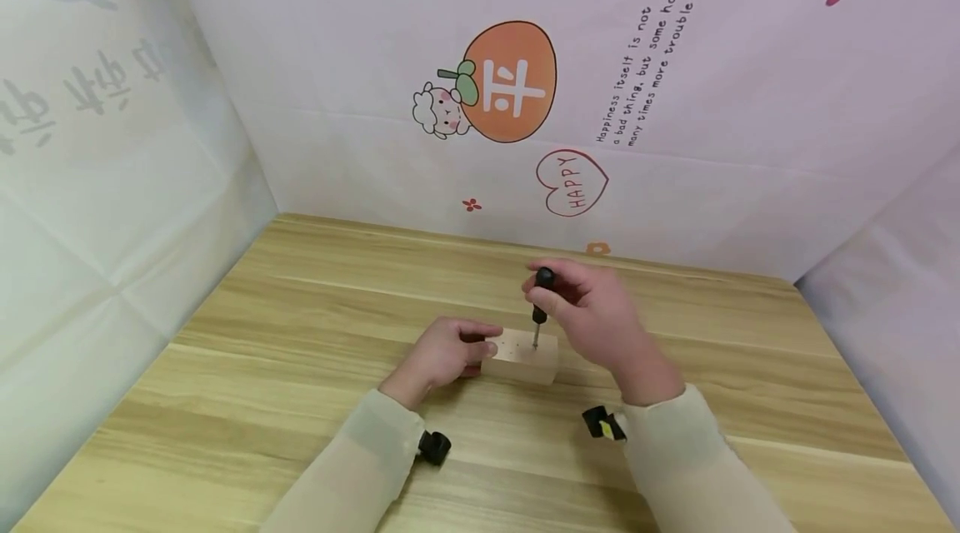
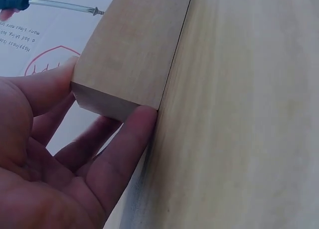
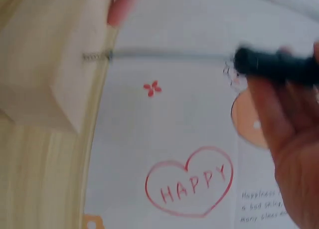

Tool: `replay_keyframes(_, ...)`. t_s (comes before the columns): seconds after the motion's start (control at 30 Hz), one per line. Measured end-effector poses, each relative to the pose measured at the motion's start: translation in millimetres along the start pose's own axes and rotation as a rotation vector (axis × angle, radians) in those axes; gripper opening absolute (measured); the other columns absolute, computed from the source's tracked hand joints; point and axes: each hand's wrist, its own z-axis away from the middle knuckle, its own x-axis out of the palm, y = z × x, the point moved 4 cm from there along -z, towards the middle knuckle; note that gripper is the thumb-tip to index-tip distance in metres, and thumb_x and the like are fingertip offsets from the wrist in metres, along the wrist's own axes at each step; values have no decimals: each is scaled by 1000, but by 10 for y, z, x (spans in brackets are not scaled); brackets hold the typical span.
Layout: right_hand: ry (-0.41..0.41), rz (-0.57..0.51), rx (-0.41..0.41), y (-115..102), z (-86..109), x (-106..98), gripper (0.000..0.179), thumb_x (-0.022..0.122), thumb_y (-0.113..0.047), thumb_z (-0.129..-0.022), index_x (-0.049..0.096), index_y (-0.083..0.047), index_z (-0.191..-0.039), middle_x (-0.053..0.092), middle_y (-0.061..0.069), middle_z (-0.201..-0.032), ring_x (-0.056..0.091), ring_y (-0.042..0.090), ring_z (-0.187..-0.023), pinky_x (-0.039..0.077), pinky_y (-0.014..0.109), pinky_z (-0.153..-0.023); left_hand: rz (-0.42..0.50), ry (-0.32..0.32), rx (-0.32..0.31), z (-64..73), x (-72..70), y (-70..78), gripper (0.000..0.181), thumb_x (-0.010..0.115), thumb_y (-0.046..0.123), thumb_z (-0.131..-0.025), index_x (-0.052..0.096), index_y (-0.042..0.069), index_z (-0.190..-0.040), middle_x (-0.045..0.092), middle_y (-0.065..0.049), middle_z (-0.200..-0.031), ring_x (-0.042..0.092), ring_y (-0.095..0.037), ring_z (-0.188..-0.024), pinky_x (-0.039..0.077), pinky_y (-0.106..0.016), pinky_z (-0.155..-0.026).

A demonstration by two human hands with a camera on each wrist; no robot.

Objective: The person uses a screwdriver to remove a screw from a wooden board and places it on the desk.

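Observation:
A pale wooden block lies on the table, several small dark holes in its top face. My left hand grips its left end, thumb and fingers on opposite sides, as the left wrist view also shows. My right hand holds a screwdriver by its dark handle, the shaft pointing down at the block. In the right wrist view the screwdriver's tip meets the head of a small screw, which stands partly out of the block's top. That view is blurred around the handle.
The wood-grain table runs back to a white printed cloth behind it, with more cloth at both sides. Black camera mounts sit at the left cuff and the right cuff, low over the table.

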Motion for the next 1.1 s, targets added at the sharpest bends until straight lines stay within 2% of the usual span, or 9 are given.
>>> replay_keyframes(0.13,81,-98,-5,-58,73,117,32,59,-14,-103,62,-9,-134,71,2,-107,67,15,-98,54,28,-83,4,7,-3,24,7,15,25,73,16,-94,76,17,-119,67,-1,-119,64,-20,-99,58,-37,-77)
replay_keyframes(0.27,66,-339,21,-53,101,188,30,49,-13,-107,58,-7,-134,66,12,-104,64,29,-104,48,35,-94,1,6,1,38,19,25,25,73,16,-94,76,16,-119,66,-2,-119,63,-20,-99,58,-38,-78)
replay_keyframes(0.37,44,-401,50,-31,102,233,29,43,-21,-109,56,-4,-130,57,17,-96,58,40,-99,47,38,-91,-1,5,1,44,15,14,25,73,16,-93,76,15,-118,66,-3,-120,64,-21,-98,58,-38,-78)
replay_keyframes(0.57,49,-488,19,-47,45,270,49,30,-36,-111,48,4,-89,42,21,-79,44,37,-74,41,35,-68,-12,8,13,41,11,18,25,73,16,-94,76,15,-118,66,-4,-121,64,-20,-96,58,-37,-76)
replay_keyframes(0.7,54,-524,-71,-86,-44,277,46,30,-19,-110,36,-2,-67,33,17,-62,32,31,-55,31,34,-52,-6,0,15,33,13,23,25,72,15,-94,76,15,-119,65,-4,-122,64,-20,-98,58,-36,-77)
replay_keyframes(0.83,-9,-549,-110,-85,-124,291,39,30,-4,-100,30,-5,-60,28,14,-54,25,28,-47,25,32,-46,-8,-7,15,21,16,26,25,71,15,-95,75,15,-119,65,-2,-124,63,-20,-102,57,-36,-78)
replay_keyframes(0.9,-8,-517,-89,-69,-125,278,40,32,-7,-103,36,-2,-63,35,15,-58,31,29,-50,28,32,-47,-12,-8,18,15,15,29,25,71,16,-95,75,15,-120,65,-2,-125,63,-20,-103,57,-36,-79)
replay_keyframes(0.97,36,-393,-78,-60,-84,247,38,33,-13,-108,44,0,-73,42,15,-66,37,28,-55,33,33,-51,-13,-8,12,13,12,26,25,71,16,-95,75,15,-119,65,-2,-125,63,-20,-103,57,-36,-79)
replay_keyframes(1.1,236,10,-100,-80,38,177,17,56,-20,-105,58,-3,-101,57,5,-84,54,18,-71,46,31,-59,-30,-6,1,22,5,24,24,71,17,-96,75,18,-119,65,-1,-124,63,-20,-102,57,-36,-79)
